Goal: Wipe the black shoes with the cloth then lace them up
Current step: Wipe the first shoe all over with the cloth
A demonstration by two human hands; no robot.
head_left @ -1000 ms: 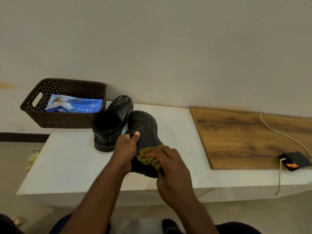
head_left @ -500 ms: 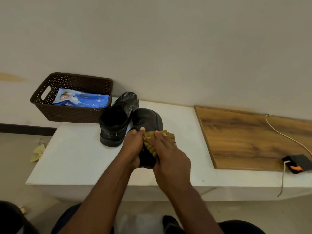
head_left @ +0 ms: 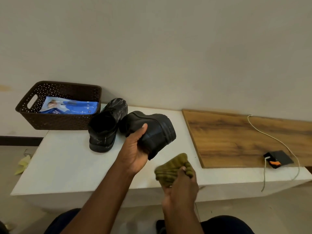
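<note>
From the head view, the left hand (head_left: 135, 152) holds one shoe (head_left: 150, 130) tipped on its side above the white surface (head_left: 67, 166), thumb on its upper and fingers curled under it, while the right hand (head_left: 181, 186) has its grip bunched round the olive cloth (head_left: 170, 168), which hangs just below the shoe without touching it. The second shoe (head_left: 105, 127) stands upright beside the basket (head_left: 55, 122), streaked pale with what looks like dust, so I judge wiping is partway done. No laces show clearly on either shoe, and lacing appears not yet begun.
</note>
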